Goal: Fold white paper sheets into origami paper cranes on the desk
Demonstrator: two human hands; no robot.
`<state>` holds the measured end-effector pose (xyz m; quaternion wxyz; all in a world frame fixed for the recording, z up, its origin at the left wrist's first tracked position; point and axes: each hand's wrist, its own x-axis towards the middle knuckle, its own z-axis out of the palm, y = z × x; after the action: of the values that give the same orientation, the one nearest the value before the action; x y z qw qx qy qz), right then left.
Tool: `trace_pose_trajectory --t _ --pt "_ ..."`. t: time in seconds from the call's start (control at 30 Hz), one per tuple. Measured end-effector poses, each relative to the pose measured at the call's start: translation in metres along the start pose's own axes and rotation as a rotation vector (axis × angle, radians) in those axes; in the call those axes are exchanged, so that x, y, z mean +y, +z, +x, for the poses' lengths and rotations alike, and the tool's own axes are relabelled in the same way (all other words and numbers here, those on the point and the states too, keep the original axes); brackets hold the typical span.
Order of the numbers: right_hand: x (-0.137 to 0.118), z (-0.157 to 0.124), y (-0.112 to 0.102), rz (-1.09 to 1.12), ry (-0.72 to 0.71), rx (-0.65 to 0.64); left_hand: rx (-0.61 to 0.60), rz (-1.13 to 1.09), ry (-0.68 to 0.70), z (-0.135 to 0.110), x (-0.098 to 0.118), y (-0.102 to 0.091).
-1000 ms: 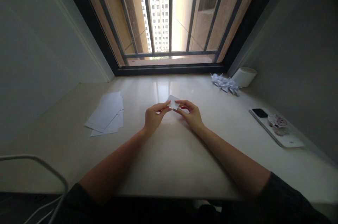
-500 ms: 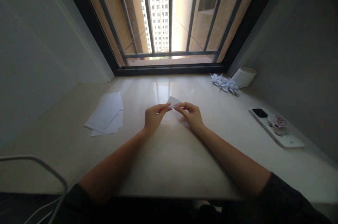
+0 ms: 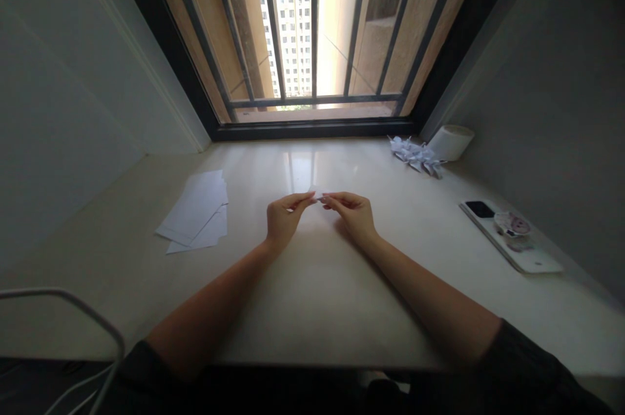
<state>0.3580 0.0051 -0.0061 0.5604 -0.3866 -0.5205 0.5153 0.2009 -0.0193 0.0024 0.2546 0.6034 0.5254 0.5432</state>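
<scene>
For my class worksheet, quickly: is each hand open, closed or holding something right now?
Left hand: closed, holding a small piece of white paper.
Right hand: closed, holding the same piece of white paper.

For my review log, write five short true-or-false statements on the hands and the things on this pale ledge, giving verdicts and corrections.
1. The left hand and right hand both have their fingertips at a small white piece of paper. True.
2. A red ceramic mug stands left of the hands. False: flat, overlapping white paper sheets lie there.
3. A jagged cluster of white paper pieces lies by a white cylindrical roll. True.
4. The sheets lie nearer the window than the roll does. False: the roll is nearer.
5. A white rectangular phone lies camera side up. True.
</scene>
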Motion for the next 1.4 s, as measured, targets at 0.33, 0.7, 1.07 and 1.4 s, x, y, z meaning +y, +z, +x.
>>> trace_pose_trajectory --t 0.33,0.7,1.07,1.4 --pt "0.0012 0.0012 -0.0013 0.0 -0.019 -0.006 -0.022 -0.169 -0.105 0.0043 -0.0005 0.0014" --pt "-0.004 0.0007 0.0002 0.067 -0.005 0.017 -0.065 -0.382 -0.294 0.0053 -0.0013 0.0038" --pt "-0.0057 -0.0012 0.003 0.082 0.021 0.085 -0.059 -0.42 -0.285 0.003 -0.0005 0.0051" --pt "-0.0038 -0.0004 0.0026 0.109 0.033 0.082 -0.022 -0.419 -0.308 0.0027 0.002 0.0065"
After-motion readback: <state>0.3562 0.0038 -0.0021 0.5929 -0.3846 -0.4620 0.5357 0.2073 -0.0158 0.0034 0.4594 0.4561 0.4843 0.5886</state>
